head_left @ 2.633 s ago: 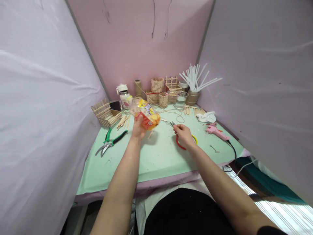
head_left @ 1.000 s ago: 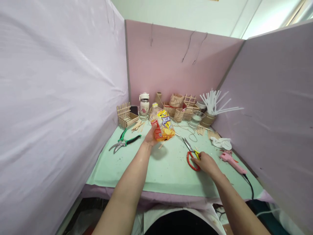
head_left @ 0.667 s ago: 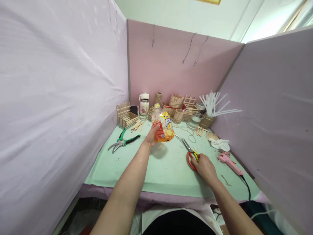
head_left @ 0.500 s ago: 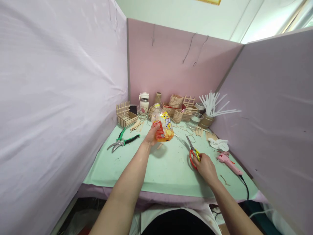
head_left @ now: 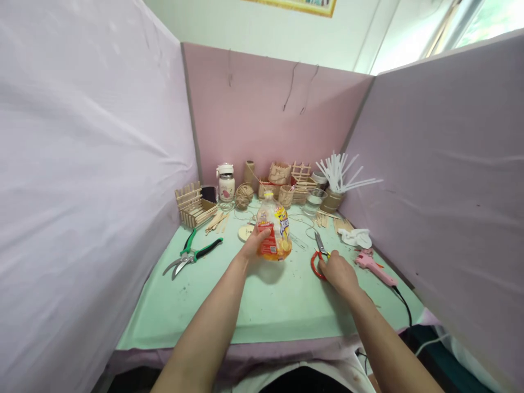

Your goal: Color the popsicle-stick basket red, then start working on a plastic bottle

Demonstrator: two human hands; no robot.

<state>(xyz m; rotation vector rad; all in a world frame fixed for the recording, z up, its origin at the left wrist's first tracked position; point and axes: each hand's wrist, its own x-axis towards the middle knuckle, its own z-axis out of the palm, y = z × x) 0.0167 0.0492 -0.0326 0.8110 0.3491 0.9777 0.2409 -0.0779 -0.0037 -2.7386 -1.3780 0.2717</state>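
In the middle of the head view, my left hand (head_left: 254,244) is closed around the lower left side of a clear plastic bottle (head_left: 282,229) with a red and yellow label and a yellow top. The bottle is upright, just above the green table. Farther right, my right hand (head_left: 340,273) is closed on the handles of a pair of scissors (head_left: 320,243), whose blades point away from me. One red handle loop shows; the fingers mostly cover the yellow one. Left of the bottle, a round pale disc (head_left: 245,233) lies partly behind my left hand.
Green-handled pruning shears (head_left: 192,252) lie at left, a pink glue gun (head_left: 375,267) with a cord at right. Along the back stand a stick box (head_left: 194,204), a jar (head_left: 226,185), twine (head_left: 244,195), a glass bowl (head_left: 314,201) and white sticks (head_left: 339,172) in a pot.
The camera view has shifted, so the table's things appear farther left. Against them, the bottle has moved right and nearer me, uncovering the pale disc. The scissors have moved slightly right.
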